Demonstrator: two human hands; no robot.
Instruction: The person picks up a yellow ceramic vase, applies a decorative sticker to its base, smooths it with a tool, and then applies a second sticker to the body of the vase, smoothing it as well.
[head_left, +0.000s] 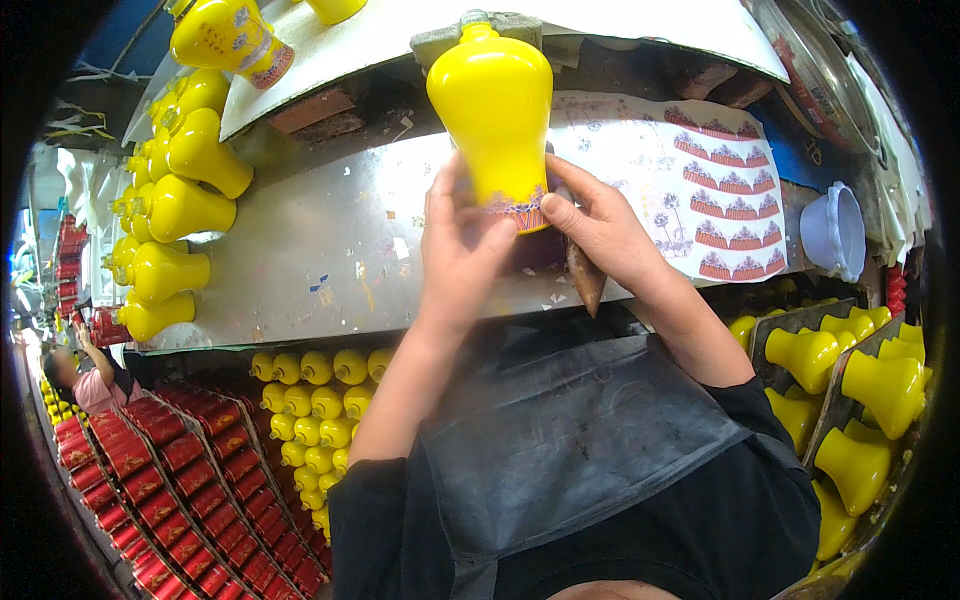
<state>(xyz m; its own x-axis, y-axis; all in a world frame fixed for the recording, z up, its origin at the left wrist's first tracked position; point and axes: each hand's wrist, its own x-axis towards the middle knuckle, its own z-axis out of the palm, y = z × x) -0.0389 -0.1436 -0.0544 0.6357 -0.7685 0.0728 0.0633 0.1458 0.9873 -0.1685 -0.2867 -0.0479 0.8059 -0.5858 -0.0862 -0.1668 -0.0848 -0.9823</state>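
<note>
In the head view, the left hand and the right hand are clamped on the foot of a yellow vase, one from each side, the left one blurred. The vase is over the middle of a metal table, its neck pointing away toward a grey block; whether the two touch, I cannot tell. A patterned band runs round the foot, under or just beside both thumbs. It seems the weak spot: if it is not stuck firm, a dragging thumb could crease or skew it, and the glossy surface could let the vase slip if either hand eased off. The brown pointed thing beneath the right hand, held or lying I cannot tell, might scratch the foot if knocked against it. Counted: two hands, one vase between them, one pointed thing, one pale sheet bearing six printed strips in a column, one lavender tub and one decorated vase. Of the plain vases at the table's left end, five show clearly; others behind are too hidden to number.
</note>
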